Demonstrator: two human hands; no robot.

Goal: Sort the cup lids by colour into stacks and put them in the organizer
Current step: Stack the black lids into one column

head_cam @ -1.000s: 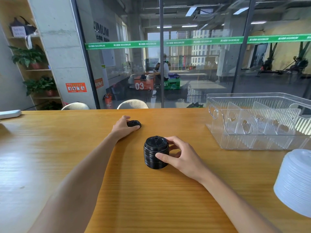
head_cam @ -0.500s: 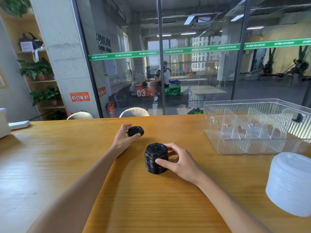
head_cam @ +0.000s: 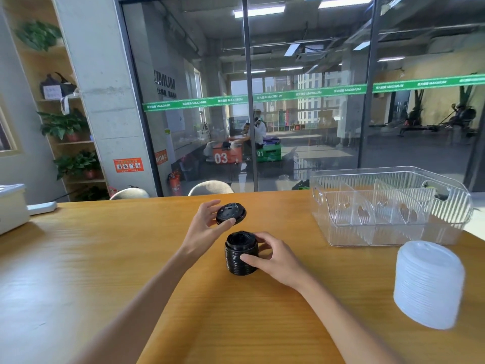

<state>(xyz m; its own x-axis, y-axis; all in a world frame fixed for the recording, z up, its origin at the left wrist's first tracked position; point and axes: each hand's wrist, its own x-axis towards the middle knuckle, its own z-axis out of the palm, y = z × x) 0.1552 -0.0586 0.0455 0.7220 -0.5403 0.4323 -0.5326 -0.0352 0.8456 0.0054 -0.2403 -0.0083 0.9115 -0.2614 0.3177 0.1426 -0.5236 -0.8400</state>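
Observation:
A stack of black cup lids (head_cam: pixel 241 254) stands on the wooden table near the middle. My right hand (head_cam: pixel 273 256) grips its right side, thumb in front and fingers behind. My left hand (head_cam: pixel 203 227) pinches a single black lid (head_cam: pixel 231 213), lifted off the table and tilted, just above and behind the stack. A tall stack of white lids (head_cam: pixel 429 283) stands at the right. The clear plastic organizer (head_cam: pixel 388 233) with upright dividers sits at the back right, with no lids in it.
The wooden table (head_cam: pixel 105 258) ends at a glass wall behind. Two chair backs (head_cam: pixel 210 187) show past its far edge. A white box (head_cam: pixel 11 206) and a white remote (head_cam: pixel 42 207) lie at the far left.
My left hand has picked the single black lid up from the table and brought it toward the black stack. My right hand has stayed on the stack. The camera has tilted upward.

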